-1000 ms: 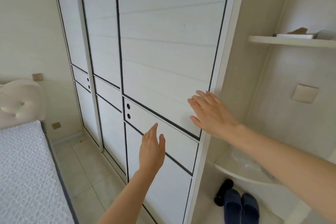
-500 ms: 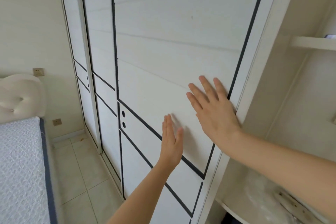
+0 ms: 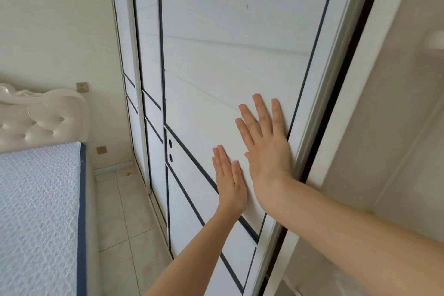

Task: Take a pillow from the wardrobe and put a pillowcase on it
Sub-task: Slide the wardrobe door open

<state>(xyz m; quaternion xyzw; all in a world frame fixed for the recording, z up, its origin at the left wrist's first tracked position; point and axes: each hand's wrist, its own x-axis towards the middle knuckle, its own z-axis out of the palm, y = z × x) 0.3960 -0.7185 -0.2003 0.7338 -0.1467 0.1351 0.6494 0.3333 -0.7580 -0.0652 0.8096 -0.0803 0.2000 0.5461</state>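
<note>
On my left I see a bed with a white bumpy cover [image 3: 36, 211] that has a dark blue strip along its edge. Behind it stands a cream padded headboard with little buttons [image 3: 40, 120]. A small gold wall socket [image 3: 82, 87] sits on the pale wall just above the headboard, and another small gold socket [image 3: 101, 150] sits lower down, near the pale tiled floor [image 3: 120, 211]. Far right, a bit of a white shelf [image 3: 434, 41] pokes out.

Smooth matt wardrobe door [image 3: 216, 55]; textured mattress cloth [image 3: 36, 199]
</note>
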